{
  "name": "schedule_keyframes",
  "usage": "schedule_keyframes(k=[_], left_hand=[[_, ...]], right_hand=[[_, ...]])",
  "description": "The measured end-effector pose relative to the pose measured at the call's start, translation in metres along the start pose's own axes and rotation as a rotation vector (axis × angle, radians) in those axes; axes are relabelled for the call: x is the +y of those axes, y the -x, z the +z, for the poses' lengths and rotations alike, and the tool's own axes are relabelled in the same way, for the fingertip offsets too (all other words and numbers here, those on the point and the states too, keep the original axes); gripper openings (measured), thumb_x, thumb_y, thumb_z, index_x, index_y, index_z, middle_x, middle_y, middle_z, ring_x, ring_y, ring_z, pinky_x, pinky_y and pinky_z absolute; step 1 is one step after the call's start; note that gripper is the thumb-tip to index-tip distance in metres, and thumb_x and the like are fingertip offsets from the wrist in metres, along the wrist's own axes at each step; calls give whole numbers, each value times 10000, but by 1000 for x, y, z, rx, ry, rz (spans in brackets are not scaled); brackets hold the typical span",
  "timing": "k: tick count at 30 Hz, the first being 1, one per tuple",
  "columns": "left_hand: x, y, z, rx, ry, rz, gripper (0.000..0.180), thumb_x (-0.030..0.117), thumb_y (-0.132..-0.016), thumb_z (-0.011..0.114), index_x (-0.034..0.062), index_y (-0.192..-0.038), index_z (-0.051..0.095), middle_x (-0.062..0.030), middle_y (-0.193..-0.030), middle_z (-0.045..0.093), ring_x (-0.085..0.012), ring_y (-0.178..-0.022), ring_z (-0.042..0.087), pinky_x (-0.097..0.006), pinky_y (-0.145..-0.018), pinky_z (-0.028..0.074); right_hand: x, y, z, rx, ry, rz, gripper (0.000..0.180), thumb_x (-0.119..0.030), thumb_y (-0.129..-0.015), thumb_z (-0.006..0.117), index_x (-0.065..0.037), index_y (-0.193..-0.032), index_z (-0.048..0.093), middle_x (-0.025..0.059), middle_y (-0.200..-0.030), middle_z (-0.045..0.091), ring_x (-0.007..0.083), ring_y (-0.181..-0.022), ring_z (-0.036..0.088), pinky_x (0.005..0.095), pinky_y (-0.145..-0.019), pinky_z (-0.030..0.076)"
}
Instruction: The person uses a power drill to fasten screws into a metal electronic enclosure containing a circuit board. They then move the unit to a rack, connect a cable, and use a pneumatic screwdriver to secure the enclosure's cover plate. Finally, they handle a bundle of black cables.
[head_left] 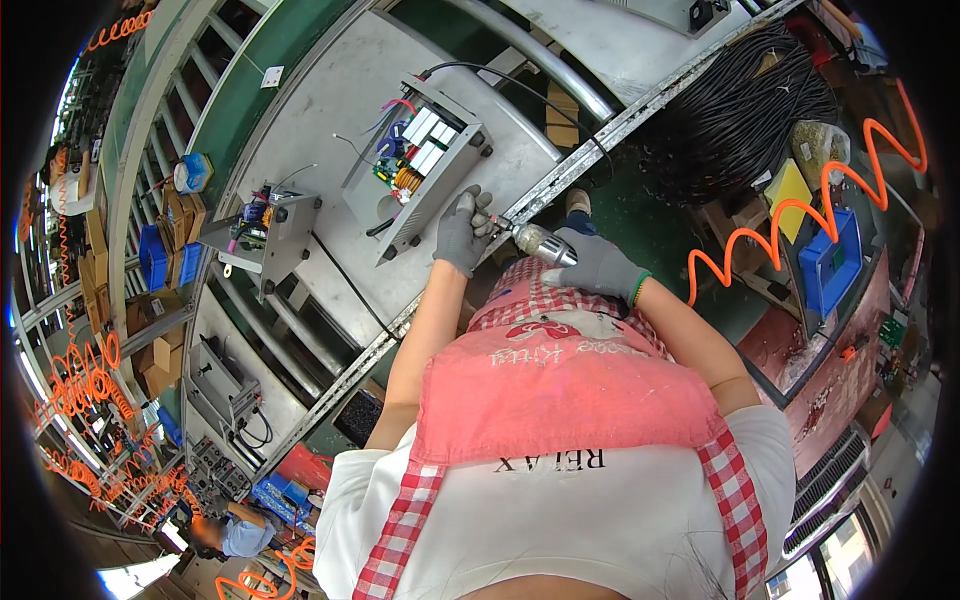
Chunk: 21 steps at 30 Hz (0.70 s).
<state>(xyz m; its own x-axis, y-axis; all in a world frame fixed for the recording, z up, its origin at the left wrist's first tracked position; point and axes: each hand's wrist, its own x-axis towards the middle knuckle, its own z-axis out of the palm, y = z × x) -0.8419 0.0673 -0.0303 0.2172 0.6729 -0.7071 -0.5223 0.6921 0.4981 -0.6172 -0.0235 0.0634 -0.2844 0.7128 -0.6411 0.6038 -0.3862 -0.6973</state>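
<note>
Plainly, two gloved hands (462,236) (600,268) flank one silver tool (543,243)

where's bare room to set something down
The metal plate is mostly bare between the green strip and the larger open unit; a smaller patch lies between that unit and the black cord. It's crowded around the left hand and driver.

Green floor (735,285), metal roller conveyor (545,62), reddish worktop (832,392) and, at the distorted lower right, apparently a window (848,552).
</note>
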Motion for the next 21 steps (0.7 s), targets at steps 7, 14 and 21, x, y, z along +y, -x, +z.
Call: schedule_keyframes(k=[7,14,21], left_hand=[[3,0,21,-97,-198,75,290,179,-990,447,-19,-1198,488,-179,-1006,609,-64,-554,394,-200,-481,354],[4,-3,33,-73,-38,94,271,94,-966,470,-32,-1206,457,-192,-1066,582,-73,-630,440,-189,-523,399],[10,-4,36,-95,-5,58,252,79,-949,499,-14,-1183,475,-170,-1000,594,-76,-617,435,-192,-526,388]], right_hand=[[-1,-5,-21,-20,-25,16,686,-563,-708,675,-53,-1141,528,204,-1007,627,337,-966,610,387,-833,448],[1,-6,-29,38,-88,34,619,-524,-719,697,-83,-1126,544,124,-915,617,218,-784,618,352,-733,467],[0,-7,-35,0,-46,18,655,-538,-715,684,-54,-1130,537,167,-991,610,281,-927,599,366,-809,446]])
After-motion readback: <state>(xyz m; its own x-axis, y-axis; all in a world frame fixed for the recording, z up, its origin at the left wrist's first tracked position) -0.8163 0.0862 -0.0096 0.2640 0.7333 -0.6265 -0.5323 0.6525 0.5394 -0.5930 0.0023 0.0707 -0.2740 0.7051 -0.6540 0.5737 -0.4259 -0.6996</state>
